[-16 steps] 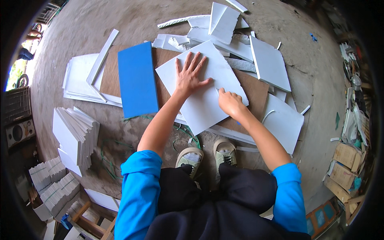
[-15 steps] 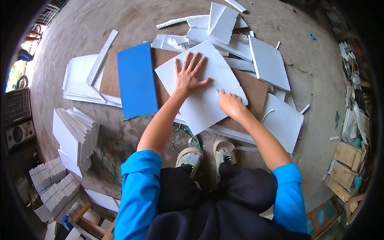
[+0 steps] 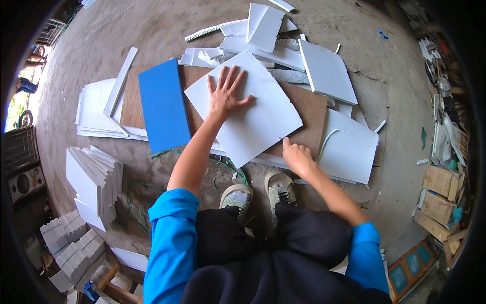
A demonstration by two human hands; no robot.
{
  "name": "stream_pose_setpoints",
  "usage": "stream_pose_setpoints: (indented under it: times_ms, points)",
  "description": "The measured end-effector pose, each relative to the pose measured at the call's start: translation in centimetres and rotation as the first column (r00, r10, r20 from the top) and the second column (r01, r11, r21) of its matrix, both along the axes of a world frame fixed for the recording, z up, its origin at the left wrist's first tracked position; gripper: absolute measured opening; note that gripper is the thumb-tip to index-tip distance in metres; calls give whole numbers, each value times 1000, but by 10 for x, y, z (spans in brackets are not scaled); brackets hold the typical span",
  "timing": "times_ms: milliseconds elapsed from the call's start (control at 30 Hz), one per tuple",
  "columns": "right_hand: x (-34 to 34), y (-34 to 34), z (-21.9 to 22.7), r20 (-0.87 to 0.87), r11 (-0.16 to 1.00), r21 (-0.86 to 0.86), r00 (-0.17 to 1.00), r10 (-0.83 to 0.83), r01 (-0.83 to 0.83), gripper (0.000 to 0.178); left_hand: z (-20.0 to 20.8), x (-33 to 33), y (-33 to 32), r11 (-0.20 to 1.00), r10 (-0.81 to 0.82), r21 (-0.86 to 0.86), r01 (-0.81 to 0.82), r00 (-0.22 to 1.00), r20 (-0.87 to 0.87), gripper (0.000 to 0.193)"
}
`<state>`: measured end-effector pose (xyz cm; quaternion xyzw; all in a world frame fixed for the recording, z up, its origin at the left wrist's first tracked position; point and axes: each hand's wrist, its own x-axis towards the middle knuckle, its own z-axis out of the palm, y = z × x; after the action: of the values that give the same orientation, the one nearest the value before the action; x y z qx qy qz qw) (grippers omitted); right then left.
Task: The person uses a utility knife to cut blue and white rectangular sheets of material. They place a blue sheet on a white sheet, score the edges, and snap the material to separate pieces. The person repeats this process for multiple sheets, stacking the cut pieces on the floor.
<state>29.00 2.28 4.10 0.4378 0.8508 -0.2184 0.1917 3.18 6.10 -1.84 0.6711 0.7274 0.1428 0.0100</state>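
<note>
A white foam sheet (image 3: 255,121) lies turned at an angle on the brown board (image 3: 316,104). My left hand (image 3: 226,95) rests flat on the sheet, fingers spread. A thin score line runs across the white surface to its lower right edge. At that edge my right hand (image 3: 297,154) is closed, index finger extended, around a small blade (image 3: 281,138); only its tip shows. A blue board (image 3: 163,104) lies left of the white sheet, also on the brown board.
White foam scraps (image 3: 266,25) are heaped beyond the sheet, with more white sheets (image 3: 349,147) at right. Several stacked white panels (image 3: 91,180) stand at left. Green string (image 3: 235,169) trails near my shoes (image 3: 279,190). Cardboard boxes (image 3: 438,182) line the right side.
My right hand has drawn the blade toward me across the white sheet to its lower right edge, leaving a longer line. My left hand stays pressed on the sheet.
</note>
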Motion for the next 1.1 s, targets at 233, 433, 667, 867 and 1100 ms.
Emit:
stream_pose_setpoints:
  times_ms: [233,433,667,867,1100]
  points:
    - [16,1,15,-8,996,-75,999,46,-47,21,0,-18,0,996,94,-2,-94,989,110,87]
    - [18,30,51,-213,975,-41,952,-222,218,21,17,-44,0,959,260,-116,-257,965,12,104]
    - [-3,71,44,-449,904,-228,785,-427,361,29,28,-55,11,940,260,-228,-253,966,0,101]
    - [-1,63,67,-497,967,-94,830,-253,238,29,23,-48,15,830,302,-465,-309,949,-92,117]
    - [27,44,71,-508,981,-107,840,-192,159,37,21,-22,-18,746,335,-615,-256,942,14,128]
